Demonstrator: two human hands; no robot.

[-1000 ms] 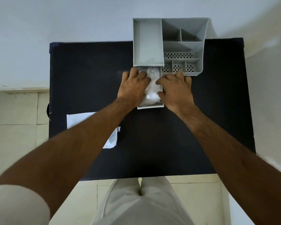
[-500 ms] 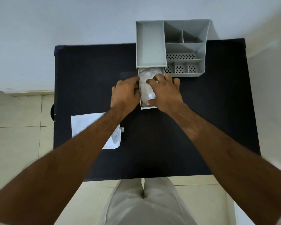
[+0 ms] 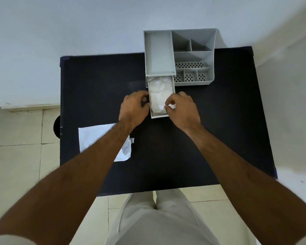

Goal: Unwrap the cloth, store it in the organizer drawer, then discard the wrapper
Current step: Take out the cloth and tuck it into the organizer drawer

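The white cloth [image 3: 159, 96] lies crumpled inside the pulled-out drawer [image 3: 160, 117] of the grey desk organizer [image 3: 211, 68], filling the drawer from its front wall back to where it passes under the organizer body. The drawer projects from the organizer's left section toward the person. The left hand [image 3: 133, 107] is against the drawer's left wall with fingers curled; whether it grips the wall or merely rests there cannot be told. The right hand [image 3: 183, 108] is at the drawer's right front corner, thumb and fingertips pinched narrow over the rim near the cloth; what they hold, if anything, cannot be told. Above the drawer, the organizer's tall left compartment [image 3: 158, 53] shows only bare grey floor. To its right, the deeper rear compartments and the small perforated front trays [image 3: 190, 77] likewise show nothing in them. The white plastic wrapper [image 3: 88, 137] lies flat on the black table [image 3: 219, 138], well apart from the drawer, to its near left, partly covered by the left forearm.
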